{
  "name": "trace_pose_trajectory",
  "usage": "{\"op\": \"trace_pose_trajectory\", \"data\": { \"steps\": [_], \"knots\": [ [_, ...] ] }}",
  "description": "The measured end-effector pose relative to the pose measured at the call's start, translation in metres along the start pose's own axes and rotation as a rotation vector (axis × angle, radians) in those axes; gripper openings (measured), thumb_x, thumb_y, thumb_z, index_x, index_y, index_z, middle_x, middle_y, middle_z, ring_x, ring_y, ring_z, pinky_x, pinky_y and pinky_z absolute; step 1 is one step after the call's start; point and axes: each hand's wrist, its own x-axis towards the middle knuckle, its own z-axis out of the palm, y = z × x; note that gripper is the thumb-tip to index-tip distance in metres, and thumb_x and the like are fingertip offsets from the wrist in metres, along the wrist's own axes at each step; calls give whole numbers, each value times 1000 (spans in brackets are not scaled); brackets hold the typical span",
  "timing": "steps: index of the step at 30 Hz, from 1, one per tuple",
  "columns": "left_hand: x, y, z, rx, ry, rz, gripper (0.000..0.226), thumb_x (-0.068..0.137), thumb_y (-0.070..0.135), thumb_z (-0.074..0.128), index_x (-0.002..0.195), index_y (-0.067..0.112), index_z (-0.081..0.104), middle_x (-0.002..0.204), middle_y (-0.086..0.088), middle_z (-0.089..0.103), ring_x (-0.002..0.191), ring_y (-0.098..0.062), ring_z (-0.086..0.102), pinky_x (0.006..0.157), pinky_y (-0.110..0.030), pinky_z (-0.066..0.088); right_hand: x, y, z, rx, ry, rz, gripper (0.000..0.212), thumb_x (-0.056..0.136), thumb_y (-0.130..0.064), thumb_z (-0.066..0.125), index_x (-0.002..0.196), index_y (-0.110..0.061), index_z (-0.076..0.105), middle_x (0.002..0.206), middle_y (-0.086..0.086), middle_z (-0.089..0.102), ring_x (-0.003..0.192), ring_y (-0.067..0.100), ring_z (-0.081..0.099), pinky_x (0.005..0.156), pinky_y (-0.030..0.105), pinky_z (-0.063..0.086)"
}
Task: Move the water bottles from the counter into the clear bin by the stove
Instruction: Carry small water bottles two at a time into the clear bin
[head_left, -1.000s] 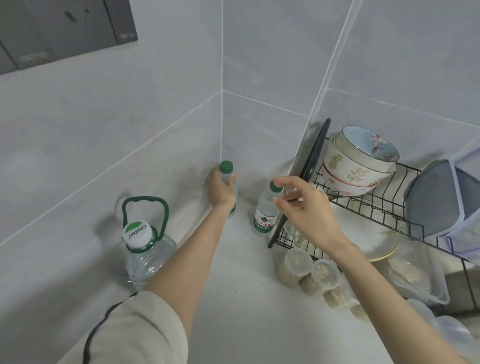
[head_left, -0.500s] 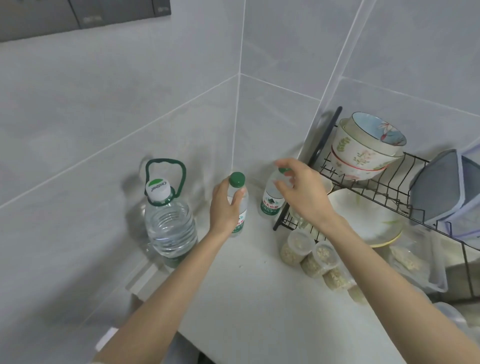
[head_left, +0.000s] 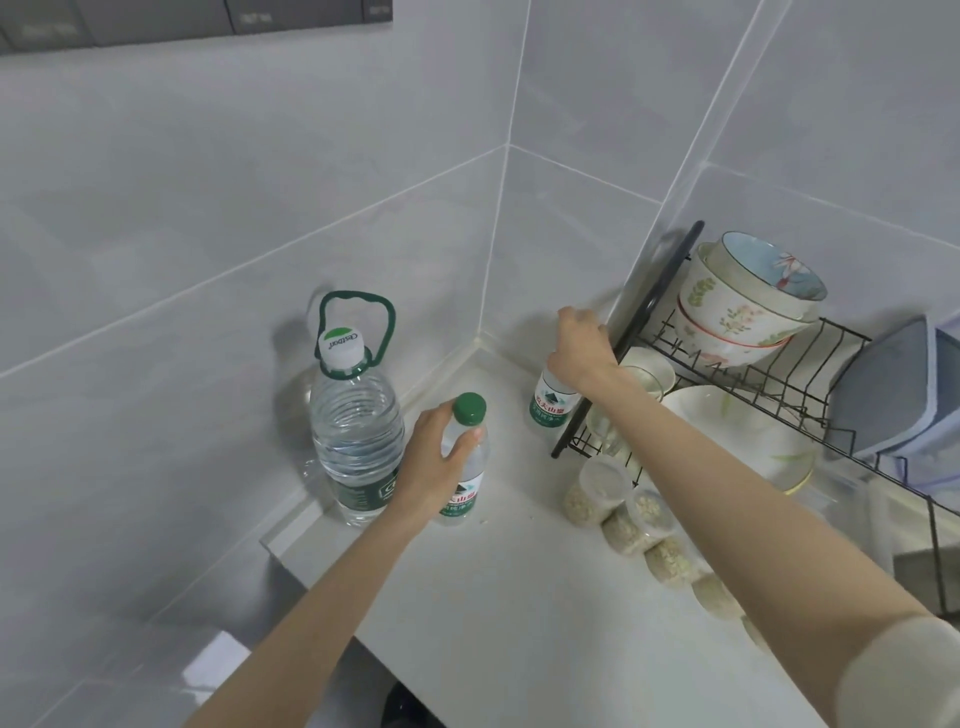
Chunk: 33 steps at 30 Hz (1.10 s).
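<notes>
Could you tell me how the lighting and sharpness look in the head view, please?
Head view: soft, even light; the large bottle casts a faint shadow on the wall; a pale glare patch sits on the glossy surface at lower left.

L forearm (head_left: 322, 608) and R forearm (head_left: 753, 509) are shown uncovered, wrist to elbow. A plain, pale cream sleeve (head_left: 904, 675) is worn on the R arm, btm-right corner.
</notes>
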Motion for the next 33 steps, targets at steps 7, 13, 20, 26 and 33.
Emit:
{"op": "trace_pose_trajectory", "data": {
  "steps": [7,13,20,26,33],
  "knots": [
    [-6,-11,-1,-64,40,45,32,94,24,56,126,20,55,121,5,52,116,-7,44,94,-18,31,-5,7,0,189,106,-125,34,89,-7,59,122,-1,56,119,21,60,111,38,54,91,40,45],
    [-11,-21,-6,-60,0,120,29,95,25,56,122,18,57,108,17,54,114,-12,50,100,-27,38,-40,21,2,366,133,-192,36,85,-15,69,120,-14,61,113,11,67,104,29,61,90,34,47],
    [-15,-30,0,-87,16,174,31,94,38,51,122,26,53,120,9,60,119,-11,52,105,-37,40,-92,24,-2,513,130,-302,34,80,-25,77,112,-19,65,91,5,70,78,19,65,75,29,52],
    [-15,-29,2,-54,13,194,41,88,53,44,122,31,48,123,9,55,121,-12,47,106,-34,37,-128,19,1,451,2,-377,35,78,-24,78,111,-18,66,90,4,71,79,21,64,82,35,51],
    [-15,-32,-1,-54,-38,206,33,96,37,49,129,28,45,130,11,52,126,-5,44,111,-36,34,-144,30,14,475,33,-348,32,75,-23,80,105,-21,67,84,-4,67,75,20,62,77,37,53]
  ]
}}
